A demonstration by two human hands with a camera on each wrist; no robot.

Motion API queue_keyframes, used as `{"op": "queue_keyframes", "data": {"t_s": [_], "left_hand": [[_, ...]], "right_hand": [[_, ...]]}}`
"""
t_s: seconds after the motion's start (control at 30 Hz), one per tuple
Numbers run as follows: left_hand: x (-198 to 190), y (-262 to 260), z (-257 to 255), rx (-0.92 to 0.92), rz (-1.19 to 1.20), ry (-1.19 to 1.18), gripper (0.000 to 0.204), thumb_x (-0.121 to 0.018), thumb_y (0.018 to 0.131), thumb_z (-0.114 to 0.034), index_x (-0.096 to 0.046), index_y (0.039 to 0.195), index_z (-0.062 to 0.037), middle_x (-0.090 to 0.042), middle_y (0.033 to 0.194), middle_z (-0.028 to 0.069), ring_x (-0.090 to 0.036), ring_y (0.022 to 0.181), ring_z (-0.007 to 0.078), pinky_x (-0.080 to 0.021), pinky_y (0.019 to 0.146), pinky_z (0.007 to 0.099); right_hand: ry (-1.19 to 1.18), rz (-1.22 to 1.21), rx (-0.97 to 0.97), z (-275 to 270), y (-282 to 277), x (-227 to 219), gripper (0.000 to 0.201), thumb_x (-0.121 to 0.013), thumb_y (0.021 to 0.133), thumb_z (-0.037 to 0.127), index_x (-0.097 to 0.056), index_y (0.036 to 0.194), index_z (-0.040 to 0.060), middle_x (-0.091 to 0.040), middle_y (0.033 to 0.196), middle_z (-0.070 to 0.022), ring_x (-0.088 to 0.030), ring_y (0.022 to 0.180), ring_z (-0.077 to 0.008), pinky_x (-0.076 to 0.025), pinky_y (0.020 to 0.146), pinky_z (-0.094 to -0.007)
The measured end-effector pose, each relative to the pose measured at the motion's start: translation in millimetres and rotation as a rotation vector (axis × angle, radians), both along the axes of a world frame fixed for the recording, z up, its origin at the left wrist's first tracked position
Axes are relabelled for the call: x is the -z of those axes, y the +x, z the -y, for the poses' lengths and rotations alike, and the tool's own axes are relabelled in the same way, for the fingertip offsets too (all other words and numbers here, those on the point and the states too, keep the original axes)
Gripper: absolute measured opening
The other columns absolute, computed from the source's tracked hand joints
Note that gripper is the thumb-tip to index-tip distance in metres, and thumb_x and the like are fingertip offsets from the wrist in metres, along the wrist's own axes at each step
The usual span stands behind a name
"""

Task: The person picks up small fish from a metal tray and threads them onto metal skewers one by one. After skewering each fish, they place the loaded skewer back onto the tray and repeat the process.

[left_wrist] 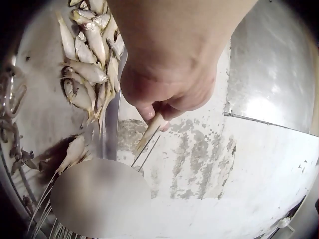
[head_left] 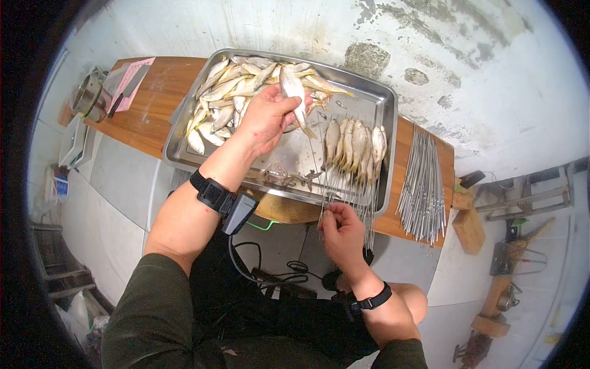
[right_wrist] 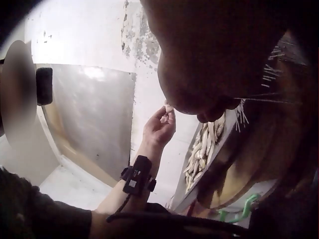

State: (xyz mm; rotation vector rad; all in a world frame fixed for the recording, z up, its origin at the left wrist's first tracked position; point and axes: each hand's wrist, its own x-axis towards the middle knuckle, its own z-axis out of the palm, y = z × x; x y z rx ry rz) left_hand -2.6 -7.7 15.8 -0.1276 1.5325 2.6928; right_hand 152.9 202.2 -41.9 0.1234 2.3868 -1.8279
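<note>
My left hand (head_left: 265, 125) grips a small pale fish (head_left: 291, 83) over the metal tray (head_left: 388, 107), thumb across its side and tail toward me. In the left wrist view, two thin metal skewers (left_wrist: 147, 153) meet the tail end of this fish. Below the tray's near edge, my right hand (head_left: 345, 238) pinches the skewers' lower ends between thumb and fingertips. A heap of loose fish (head_left: 218, 92) fills the tray's left and back. On its right side lies a row of skewered fish (head_left: 353, 144), their skewers jutting over the near rim.
A bundle of bare metal skewers (head_left: 424, 184) lies on the wooden table (head_left: 161, 92), right of the tray. Dark scraps (head_left: 279, 175) sit at the tray's front. Toward the left end are a knife (head_left: 131, 87) and a metal pot (head_left: 90, 97). The stained wall (head_left: 276, 27) stands close behind.
</note>
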Motion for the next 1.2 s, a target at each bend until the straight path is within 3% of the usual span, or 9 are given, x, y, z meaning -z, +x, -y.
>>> {"op": "queue_keyframes", "data": {"t_s": [0.17, 0.27, 0.33, 0.67, 0.73, 1.2], "left_hand": [[-2, 1, 1, 0.005, 0.011, -0.02, 0.029, -0.052, 0.088, 0.003, -0.046, 0.116, 0.0022, -0.064, 0.102, 0.0125, -0.064, 0.085, 0.0145, -0.051, 0.064, 0.018], [-1, 1, -1, 0.002, 0.015, 0.031, 0.029, -0.052, 0.088, 0.003, -0.047, 0.116, 0.0026, -0.064, 0.102, 0.0128, -0.064, 0.086, 0.0154, -0.053, 0.069, 0.02], [2, 1, -1, -0.007, -0.015, 0.076, 0.029, -0.054, 0.085, 0.005, -0.047, 0.114, 0.0053, -0.063, 0.105, 0.0154, -0.064, 0.093, 0.0191, -0.054, 0.079, 0.024], [4, -2, 2, 0.011, 0.017, 0.136, 0.023, -0.05, 0.092, -0.002, -0.049, 0.114, 0.0042, -0.062, 0.106, 0.0135, -0.063, 0.094, 0.0188, -0.054, 0.081, 0.0281], [5, -2, 2, 0.014, -0.007, 0.14, 0.023, -0.049, 0.092, -0.001, -0.047, 0.112, 0.0093, -0.059, 0.108, 0.0166, -0.063, 0.095, 0.0224, -0.054, 0.086, 0.0303], [4, -1, 1, -0.003, 0.015, 0.115, 0.02, -0.049, 0.093, -0.004, -0.052, 0.111, 0.0055, -0.062, 0.106, 0.0137, -0.064, 0.094, 0.0201, -0.054, 0.084, 0.0293]], "right_hand": [[0.066, -0.072, 0.016, 1, -1, 6, 0.017, -0.061, 0.087, 0.014, -0.06, 0.097, -0.0004, -0.067, 0.075, -0.0109, -0.064, 0.066, -0.0152, -0.05, 0.063, -0.0285], [0.071, -0.092, 0.037, 3, -4, 12, 0.018, -0.061, 0.087, 0.015, -0.061, 0.097, -0.0007, -0.068, 0.077, -0.0126, -0.065, 0.07, -0.0173, -0.05, 0.066, -0.0297], [0.077, -0.088, 0.03, 5, -4, 8, 0.018, -0.061, 0.087, 0.015, -0.061, 0.097, -0.0008, -0.067, 0.078, -0.0128, -0.065, 0.07, -0.0178, -0.05, 0.066, -0.0299], [0.053, -0.058, 0.027, 7, -7, 1, 0.017, -0.06, 0.088, 0.014, -0.06, 0.097, -0.001, -0.067, 0.076, -0.0127, -0.064, 0.067, -0.0171, -0.049, 0.063, -0.0294], [0.07, -0.067, 0.03, 6, -6, 3, 0.017, -0.06, 0.088, 0.013, -0.06, 0.097, -0.001, -0.067, 0.075, -0.0125, -0.064, 0.067, -0.0169, -0.049, 0.062, -0.0293], [0.022, -0.07, 0.045, 9, -9, -1, 0.015, -0.06, 0.088, 0.012, -0.06, 0.096, -0.0006, -0.067, 0.074, -0.0121, -0.065, 0.065, -0.0169, -0.049, 0.06, -0.0289]]}}
